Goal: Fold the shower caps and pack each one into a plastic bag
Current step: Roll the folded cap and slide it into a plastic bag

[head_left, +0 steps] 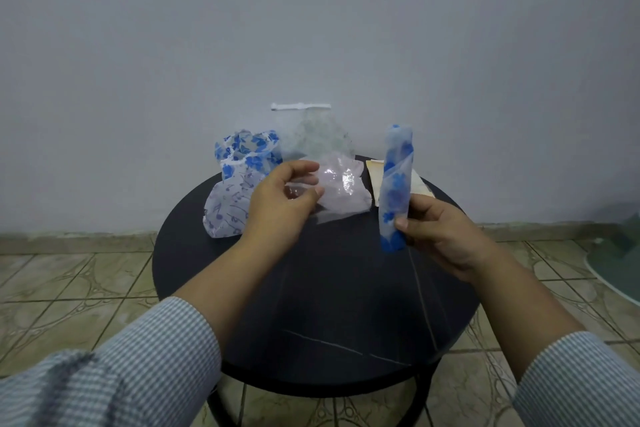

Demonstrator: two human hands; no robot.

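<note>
My right hand grips a rolled shower cap, white with blue flowers, and holds it upright above the round black table. My left hand pinches the edge of a clear plastic bag that hangs just above the table's far side. Left of it lie two crumpled caps: one with blue flowers and one with purple music notes.
A larger zip bag with a white slider leans against the grey wall at the back. A cream flat packet lies behind the rolled cap. Tiled floor surrounds the table, and a green-glass edge shows at right.
</note>
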